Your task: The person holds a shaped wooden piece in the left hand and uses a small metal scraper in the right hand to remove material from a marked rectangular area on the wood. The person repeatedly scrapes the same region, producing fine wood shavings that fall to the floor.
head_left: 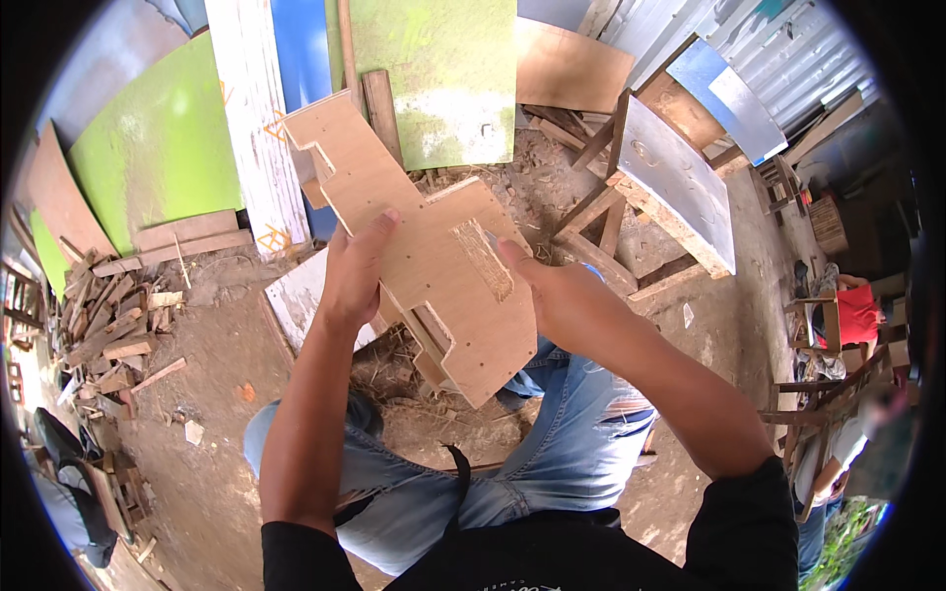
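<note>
Above my knees I hold a light-brown plywood box-like piece (414,241), tilted, with stepped notches along its edges and dark fastener dots on its face. My left hand (357,271) grips its left edge, thumb flat on top and fingers hidden underneath. On the right edge my right hand (581,305) is closed, its thumb beside the upper end of a long recess (483,258) with a rough, fibrous surface. Whether a small tool sits under that thumb I cannot make out. A second cutout (432,325) lies nearer to me, along the lower left edge.
A wooden chair (680,182) with a grey seat stands at the right. Green panels (424,89) and a white plank (258,118) lean at the back. Scrap wood (108,330) is heaped at the left. Other people (852,315) are at the right edge.
</note>
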Demonstrator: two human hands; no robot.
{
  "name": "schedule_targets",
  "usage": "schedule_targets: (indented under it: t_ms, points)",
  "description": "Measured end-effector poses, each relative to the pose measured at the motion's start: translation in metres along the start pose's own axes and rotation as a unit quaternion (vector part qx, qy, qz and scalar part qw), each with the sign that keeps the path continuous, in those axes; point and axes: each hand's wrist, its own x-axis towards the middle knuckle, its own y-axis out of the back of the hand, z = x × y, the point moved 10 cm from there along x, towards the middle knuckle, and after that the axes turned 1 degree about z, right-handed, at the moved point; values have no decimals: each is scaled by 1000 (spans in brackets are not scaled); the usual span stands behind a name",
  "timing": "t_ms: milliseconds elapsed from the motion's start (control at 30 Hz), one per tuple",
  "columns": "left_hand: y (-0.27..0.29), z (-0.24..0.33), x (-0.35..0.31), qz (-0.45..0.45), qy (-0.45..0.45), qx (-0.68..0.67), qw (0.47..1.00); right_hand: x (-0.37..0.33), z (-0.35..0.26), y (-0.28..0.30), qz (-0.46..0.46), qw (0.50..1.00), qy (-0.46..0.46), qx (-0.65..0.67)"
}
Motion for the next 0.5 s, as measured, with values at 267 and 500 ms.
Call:
schedule_targets:
  t_ms: [267,500]
  points:
    - [9,-5,6,17,-9,-4,1000,11,11,3,-38,993,17,108]
    - [14,-5,10,33,-25,-25,999,8,25,-5,-126,957,-57,253]
